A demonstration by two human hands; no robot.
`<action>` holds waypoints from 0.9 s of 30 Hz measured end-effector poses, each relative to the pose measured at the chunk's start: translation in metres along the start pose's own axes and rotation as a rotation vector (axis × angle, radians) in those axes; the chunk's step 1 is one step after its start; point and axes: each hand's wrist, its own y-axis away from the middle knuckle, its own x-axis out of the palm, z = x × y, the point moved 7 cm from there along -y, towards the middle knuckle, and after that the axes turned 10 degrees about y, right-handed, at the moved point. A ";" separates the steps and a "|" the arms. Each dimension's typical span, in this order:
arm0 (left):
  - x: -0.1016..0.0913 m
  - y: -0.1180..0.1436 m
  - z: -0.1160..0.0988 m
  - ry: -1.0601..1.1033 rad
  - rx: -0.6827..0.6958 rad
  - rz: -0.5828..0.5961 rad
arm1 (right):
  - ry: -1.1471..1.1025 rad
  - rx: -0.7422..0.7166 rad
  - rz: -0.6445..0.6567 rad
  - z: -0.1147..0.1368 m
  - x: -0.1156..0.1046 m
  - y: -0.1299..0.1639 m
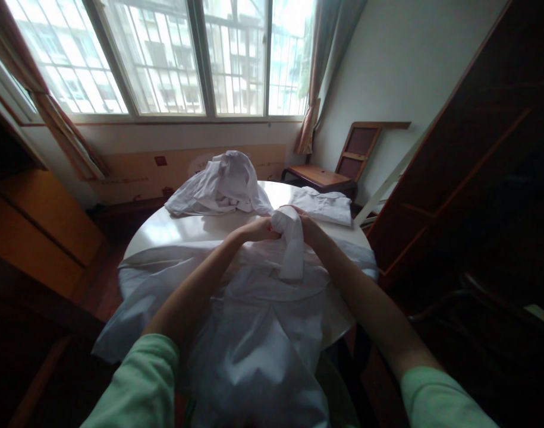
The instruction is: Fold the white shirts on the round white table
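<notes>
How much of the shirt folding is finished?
One folded shirt already lies at the table's far right. The left hand and right hand grip a sleeve of the spread shirt. The crumpled pile behind looks untouched.

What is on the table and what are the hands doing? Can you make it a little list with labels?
left hand: left hand grips the white sleeve
right hand: right hand grips the same sleeve from the other side
under the hands: white shirt spread flat, hanging over the near edge
table: round white table
far side: crumpled white clothes pile
far right: folded white garment
behind: wooden chair, big window
</notes>
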 end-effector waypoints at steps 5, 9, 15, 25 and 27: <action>-0.014 -0.004 0.024 0.207 -0.110 -0.206 | -0.003 0.028 -0.241 -0.006 -0.026 -0.008; -0.023 0.005 0.042 0.464 -0.157 -0.368 | 0.130 -0.029 -0.209 -0.002 -0.024 -0.007; -0.028 0.026 0.064 0.669 -0.237 -0.545 | 0.382 0.009 0.079 -0.003 0.010 0.004; -0.060 0.031 0.028 0.599 -0.211 -1.023 | 0.738 0.252 0.734 0.000 0.043 0.060; -0.066 0.033 0.012 0.612 -0.198 -1.129 | 0.924 0.146 0.724 0.003 0.060 0.080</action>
